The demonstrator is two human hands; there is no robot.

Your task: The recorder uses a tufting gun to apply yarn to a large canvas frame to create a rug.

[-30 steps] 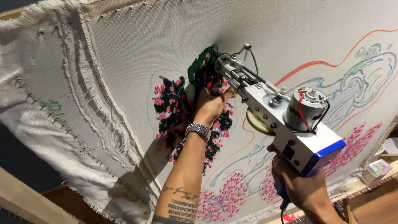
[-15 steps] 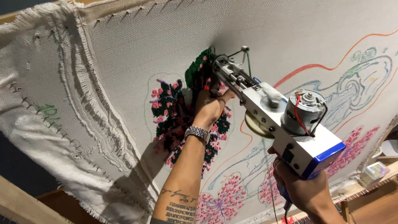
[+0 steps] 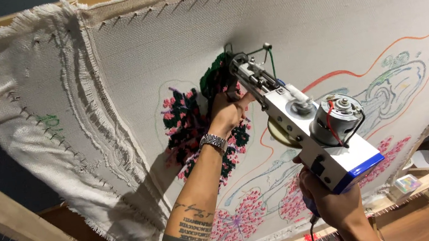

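Tufting gun (image 3: 302, 126) tip crept up the cloth (image 3: 162, 50), frame centre; your left hand (image 3: 227, 114) fingers wrap its front, right hand (image 3: 329, 205) fingers closed round the grip.

Warm, fairly bright indoor light falls evenly across the pale cloth (image 3: 172, 44), which fills most of the frame without glare. The tufting gun (image 3: 308, 125) throws a soft shadow on the weave near the top centre, and the left forearm (image 3: 196, 193) casts another at lower centre. The left edge and lower left corner fall into darkness. Focus is sharp at centre; straight frame lines bow near the edges.
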